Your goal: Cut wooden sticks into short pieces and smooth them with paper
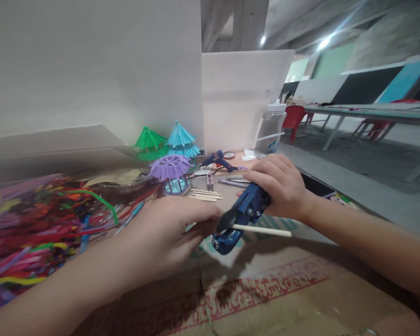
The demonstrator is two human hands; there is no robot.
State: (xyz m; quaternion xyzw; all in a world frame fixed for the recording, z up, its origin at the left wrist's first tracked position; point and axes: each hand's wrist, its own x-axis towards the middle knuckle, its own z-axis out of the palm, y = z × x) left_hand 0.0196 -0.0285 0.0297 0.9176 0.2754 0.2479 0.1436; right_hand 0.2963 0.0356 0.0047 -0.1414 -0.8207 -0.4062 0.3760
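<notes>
My right hand (pixel 281 184) is wrapped round a blue hand cutter (pixel 250 205) with a dark blade, its jaws pointing down and left. A pale wooden stick (pixel 264 230) lies across those jaws, its free end sticking out to the right. Close to the blade, my left hand (pixel 175 228) is pinched on the stick's other end, mostly hidden behind the fingers. Beyond the hands, several short sticks (pixel 206 195) lie side by side. Behind them stand small pavilion models with a purple roof (pixel 171 167), a green roof (pixel 149 139) and a light blue roof (pixel 181 135).
Colourful pipe cleaners (pixel 24 228) are heaped at the left. A blue glue gun (pixel 218 160), small pink-handled snips (pixel 210 182) and a clear bottle (pixel 271 128) stand or lie toward the back. Printed cardboard (pixel 258 289) covers the work surface. White panels (pixel 244 98) rise behind.
</notes>
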